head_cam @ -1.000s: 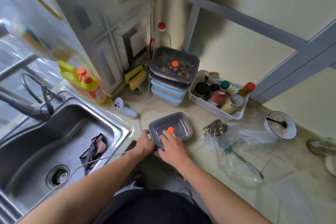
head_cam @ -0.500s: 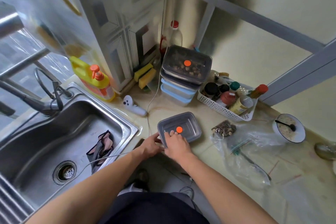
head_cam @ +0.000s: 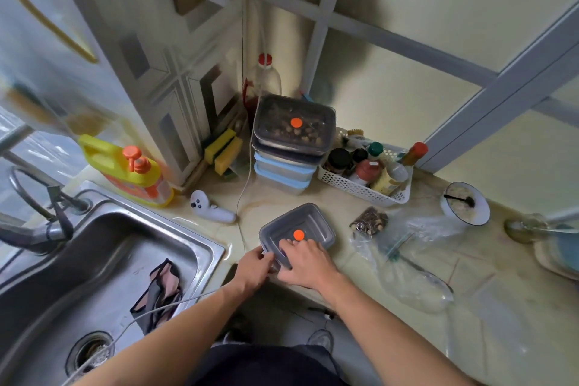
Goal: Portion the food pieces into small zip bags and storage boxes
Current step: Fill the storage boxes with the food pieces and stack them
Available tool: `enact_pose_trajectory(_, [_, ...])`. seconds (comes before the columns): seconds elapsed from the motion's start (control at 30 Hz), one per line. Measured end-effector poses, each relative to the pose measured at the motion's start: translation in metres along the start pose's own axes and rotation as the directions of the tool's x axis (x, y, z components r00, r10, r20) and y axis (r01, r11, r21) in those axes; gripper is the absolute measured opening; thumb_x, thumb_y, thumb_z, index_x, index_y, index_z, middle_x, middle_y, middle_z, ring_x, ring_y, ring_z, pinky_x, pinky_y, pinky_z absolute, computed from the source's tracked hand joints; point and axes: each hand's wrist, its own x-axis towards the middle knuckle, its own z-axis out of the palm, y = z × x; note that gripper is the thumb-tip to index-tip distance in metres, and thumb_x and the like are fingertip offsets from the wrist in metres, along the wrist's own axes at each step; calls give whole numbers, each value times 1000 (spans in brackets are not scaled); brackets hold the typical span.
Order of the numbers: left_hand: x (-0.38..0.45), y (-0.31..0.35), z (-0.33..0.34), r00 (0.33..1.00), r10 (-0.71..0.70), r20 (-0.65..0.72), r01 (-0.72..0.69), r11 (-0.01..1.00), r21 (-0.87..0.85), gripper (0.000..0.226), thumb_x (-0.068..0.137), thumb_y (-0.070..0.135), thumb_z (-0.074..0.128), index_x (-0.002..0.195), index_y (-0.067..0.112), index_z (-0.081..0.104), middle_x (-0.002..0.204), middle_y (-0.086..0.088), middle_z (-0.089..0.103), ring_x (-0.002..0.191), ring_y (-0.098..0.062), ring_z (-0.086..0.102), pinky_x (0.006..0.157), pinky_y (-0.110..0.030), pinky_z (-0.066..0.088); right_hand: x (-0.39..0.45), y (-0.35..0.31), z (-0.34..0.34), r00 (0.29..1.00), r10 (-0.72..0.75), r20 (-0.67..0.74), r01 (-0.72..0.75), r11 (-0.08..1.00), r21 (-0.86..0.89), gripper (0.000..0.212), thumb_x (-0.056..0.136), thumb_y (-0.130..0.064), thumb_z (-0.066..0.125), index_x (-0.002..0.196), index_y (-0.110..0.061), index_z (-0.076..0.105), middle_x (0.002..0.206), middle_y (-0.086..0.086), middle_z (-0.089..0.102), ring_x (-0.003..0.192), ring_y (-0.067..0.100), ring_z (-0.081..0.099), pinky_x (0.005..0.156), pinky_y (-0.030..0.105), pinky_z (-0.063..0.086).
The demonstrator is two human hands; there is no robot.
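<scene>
Both hands are on the grey box [head_cam: 297, 227] at the desk's front edge — the left hand [head_cam: 253, 269] grips its near corner with curled fingers, the right hand [head_cam: 305, 262] presses flat on the lid. One filled box [head_cam: 294, 124] already tops the stack at the back. A small bag of pieces [head_cam: 369, 221] sits mid-desk beside loose empty bags [head_cam: 413, 260] — more portioning likely remains.
</scene>
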Motion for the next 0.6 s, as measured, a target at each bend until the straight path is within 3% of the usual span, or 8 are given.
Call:
enact_pose_trajectory(0.13, [9,5,-3,999,36,-31,-37,998,-43,22,101,25,55,115,11,63,98,-10,75,84,-22,73,70,-28,59,-1,-3,0,940,41,-338,-52,998,-23,31,71,-42,48,84,-16,59,57,2,58,43,31,59,41,28,42])
enact_pose_trajectory(0.23, [18,13,0,990,42,-138,-18,984,176,28,92,17,62,116,3,61,109,-16,71,96,-33,69,73,-30,51,5,-1,-14,812,155,-562,-132,988,82,28,78,-38,49,85,-16,65,53,4,59,43,31,59,40,29,43])
enact_pose_trajectory(0.33, [20,28,2,980,28,-199,30,959,281,27,90,12,56,113,-2,59,110,-22,66,102,-42,63,77,-37,47,10,18,-31,649,339,-681,-160,936,313,23,92,-25,46,92,-12,65,59,7,62,48,29,58,43,30,42])
enact_pose_trajectory(0.43, [27,35,-1,956,13,-293,72,958,277,27,92,9,51,116,-2,52,115,-26,63,105,-43,62,87,-45,49,4,50,-48,492,620,-612,-199,764,614,26,97,-18,38,100,-10,62,66,3,58,57,22,53,51,29,36])
enact_pose_trajectory(0.53, [30,40,0,919,-9,-393,106,969,225,35,97,8,51,129,-6,44,122,-27,60,112,-43,59,93,-44,46,-7,98,-56,264,900,-347,-287,417,862,27,104,-14,36,107,-9,62,94,11,72,85,28,60,66,33,37])
enact_pose_trajectory(0.6, [29,40,4,887,1,-461,113,969,220,35,99,10,50,128,-9,44,123,-29,57,111,-44,58,92,-43,46,-17,137,-48,137,978,-156,-287,190,939,30,105,-14,35,106,-2,63,113,24,71,101,40,63,76,39,43])
